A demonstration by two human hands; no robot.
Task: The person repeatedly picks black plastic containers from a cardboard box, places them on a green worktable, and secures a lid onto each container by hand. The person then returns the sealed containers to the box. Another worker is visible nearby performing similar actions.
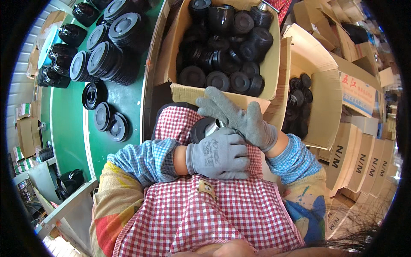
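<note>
Black round part (197,131), gloved left hand (219,155) beside it, right hand (247,122) outstretched

A shiny metal piece (211,127), partly hidden, slants across a round black disc (197,130)

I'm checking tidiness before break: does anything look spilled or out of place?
No spill shows. On the green table, a few black discs lie loose, apart from the taller stacks, so they look stray, though possibly deliberate.
</note>
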